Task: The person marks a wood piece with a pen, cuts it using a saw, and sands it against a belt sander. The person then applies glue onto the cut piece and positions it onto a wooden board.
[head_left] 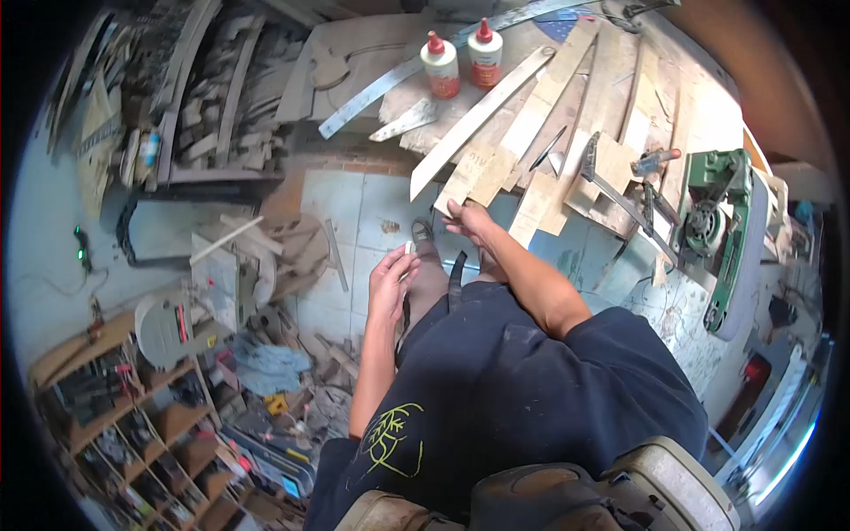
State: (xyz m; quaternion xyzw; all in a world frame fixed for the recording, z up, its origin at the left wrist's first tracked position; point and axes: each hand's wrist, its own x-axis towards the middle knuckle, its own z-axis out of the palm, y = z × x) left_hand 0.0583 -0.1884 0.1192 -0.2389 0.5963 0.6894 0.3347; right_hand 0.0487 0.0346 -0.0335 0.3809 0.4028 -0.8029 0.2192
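Observation:
My left hand (391,278) is raised over the tiled floor, its fingers closed round a small pale piece (408,249). My right hand (468,222) is at the front edge of the workbench, fingers bent at the lower end of a short light wooden board (464,181). Whether it grips the board or only touches it is hard to tell. Beside that board lie a long pale strip (478,126) and several other wooden strips, fanned out over the bench. Two white glue bottles (440,67) (485,57) with red caps stand behind them.
A clamp (627,205) sits at the bench front, left of a green belt sander (713,212). A metal ruler (372,99) crosses the bench's left part. Wood scraps fill a rack (226,97) at upper left. Shelving (146,416) and floor clutter lie at lower left.

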